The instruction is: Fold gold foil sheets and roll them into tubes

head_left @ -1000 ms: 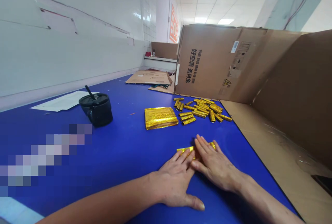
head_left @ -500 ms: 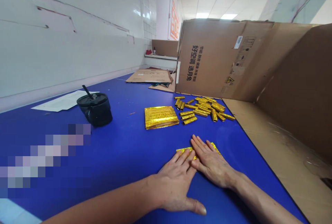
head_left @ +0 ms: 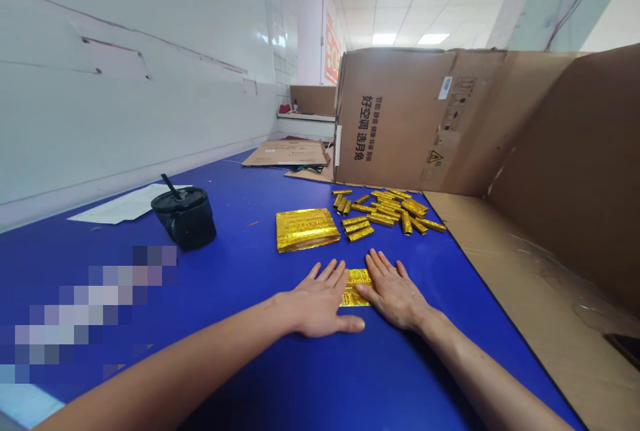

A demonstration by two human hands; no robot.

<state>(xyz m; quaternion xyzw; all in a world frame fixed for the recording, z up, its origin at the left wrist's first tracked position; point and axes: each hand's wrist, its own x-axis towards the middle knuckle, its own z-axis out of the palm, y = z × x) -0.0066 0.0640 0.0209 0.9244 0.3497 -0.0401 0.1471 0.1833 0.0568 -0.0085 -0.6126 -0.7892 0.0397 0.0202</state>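
Lying beneath left hand (head_left: 319, 303), right hand (head_left: 396, 296), gold foil (head_left: 353, 298)

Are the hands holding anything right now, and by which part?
Nothing is gripped: the left hand and right hand lie flat, covering the left and right sides of a gold foil sheet on the blue table.

Free tabletop (head_left: 245, 261) between left hand (head_left: 320, 301) and mug (head_left: 193, 221); box (head_left: 400, 131) ahead
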